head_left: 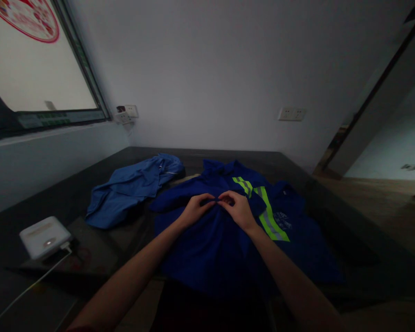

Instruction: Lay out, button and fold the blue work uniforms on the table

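Dimly, left hand (195,210), right hand (240,210), fingers (227,207) pinched tight on blue shirt (210,246), details there too dark to read.

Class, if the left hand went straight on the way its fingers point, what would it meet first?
Most likely the right hand, directly opposite, just past the bit of blue collared garment that the left hand pinches; any gap is hard to judge.

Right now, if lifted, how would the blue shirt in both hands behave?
Likely floppy: the blue shirt creases around where the left hand and right hand pinch it. Its edges would probably sag, since only a small spot is held. Unlikely to roll; it lies spread across the table.
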The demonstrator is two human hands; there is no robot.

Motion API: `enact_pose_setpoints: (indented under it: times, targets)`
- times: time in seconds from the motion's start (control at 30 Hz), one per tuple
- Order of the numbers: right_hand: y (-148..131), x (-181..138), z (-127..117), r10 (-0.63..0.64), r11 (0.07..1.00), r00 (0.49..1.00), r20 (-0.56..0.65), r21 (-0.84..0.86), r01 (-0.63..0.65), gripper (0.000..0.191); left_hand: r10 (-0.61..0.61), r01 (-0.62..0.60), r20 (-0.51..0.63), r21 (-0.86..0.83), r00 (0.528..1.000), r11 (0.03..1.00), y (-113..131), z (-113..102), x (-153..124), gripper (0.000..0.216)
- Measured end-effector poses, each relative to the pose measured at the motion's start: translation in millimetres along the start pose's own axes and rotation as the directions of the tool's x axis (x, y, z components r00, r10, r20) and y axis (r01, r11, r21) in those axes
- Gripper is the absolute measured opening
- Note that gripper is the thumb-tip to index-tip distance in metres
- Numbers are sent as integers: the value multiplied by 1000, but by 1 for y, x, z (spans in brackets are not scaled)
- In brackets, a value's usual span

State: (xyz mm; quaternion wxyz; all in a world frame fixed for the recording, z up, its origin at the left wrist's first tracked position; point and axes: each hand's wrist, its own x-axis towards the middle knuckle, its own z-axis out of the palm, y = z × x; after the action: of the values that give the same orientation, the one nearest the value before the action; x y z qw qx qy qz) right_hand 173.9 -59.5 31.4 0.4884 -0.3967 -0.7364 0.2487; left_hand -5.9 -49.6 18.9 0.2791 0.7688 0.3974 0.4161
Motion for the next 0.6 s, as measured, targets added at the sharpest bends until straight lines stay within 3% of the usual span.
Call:
enact_pose_setpoints:
  times: [0.27,0.4,0.6]
  targets:
    - [-2,2,-4,46,993,998,46,-112,-41,4,-19,15,60,58,998,998,1,4,-3,20]
    - [-2,3,-6,105,993,992,71,-65,-100,4,-41,34,97,73,994,997,1,1,-1,22]
    - [5,3,-2,129,991,987,98,33,-133,6,-43,38,44,116,998,992,0,6,-2,22]
